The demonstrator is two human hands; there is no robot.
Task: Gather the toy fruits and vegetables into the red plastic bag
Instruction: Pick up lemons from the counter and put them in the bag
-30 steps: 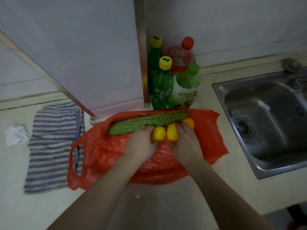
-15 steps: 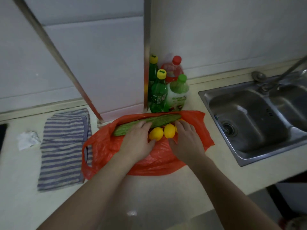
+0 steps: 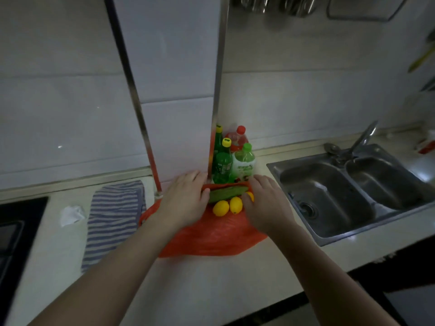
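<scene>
Red plastic bag [image 3: 211, 236] is lying flat on the counter [image 3: 188, 278], mouth toward the wall. We are judging spillage to be the danger: if we are lifting the rim unevenly, the round fruit may be rolling out across the counter. Our left hand [image 3: 186, 201] is resting flat, fingers spread, over the left end of the green toy cucumber [image 3: 227, 194]. Our right hand [image 3: 267, 208] is arching over the right rim, and we cannot tell whether it is pinching plastic. Two yellow toy lemons [image 3: 220, 208] are sitting just beside the cucumber, seemingly at the mouth, not deep inside.
</scene>
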